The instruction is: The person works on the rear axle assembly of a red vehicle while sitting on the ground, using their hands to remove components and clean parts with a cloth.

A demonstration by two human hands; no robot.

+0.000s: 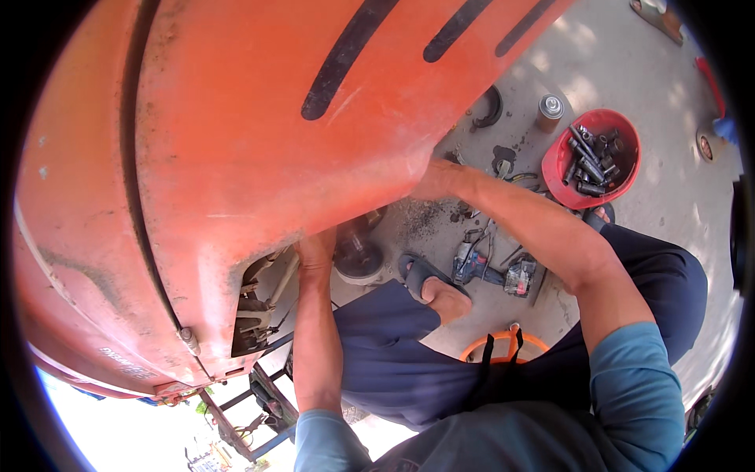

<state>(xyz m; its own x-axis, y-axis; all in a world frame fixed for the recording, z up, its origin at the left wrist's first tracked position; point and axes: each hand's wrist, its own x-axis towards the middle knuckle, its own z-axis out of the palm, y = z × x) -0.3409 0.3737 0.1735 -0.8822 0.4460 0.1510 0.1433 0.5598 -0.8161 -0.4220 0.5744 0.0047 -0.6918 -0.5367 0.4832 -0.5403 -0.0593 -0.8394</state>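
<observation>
A large orange body panel (259,149) with dark slots and a seam fills the left and upper part of the view. My left hand (317,245) reaches up under its lower edge, its fingers out of sight behind the metal. To the right, my right hand (436,179) goes in behind the same edge, and its fingers are hidden too. Whatever either hand touches there cannot be seen. Beside the left wrist, a cut-out in the panel shows rods and linkages (253,316). Below the edge, between the two hands, sits a dark round part (359,258) with a pale rim.
On the concrete lie a cordless power tool (469,263), loose hand tools and dark debris. A red bucket (555,175) of sockets stands right, beside a spray can (550,112) and a dark curved piece (491,108). An orange ring-shaped frame (472,346) is between my legs.
</observation>
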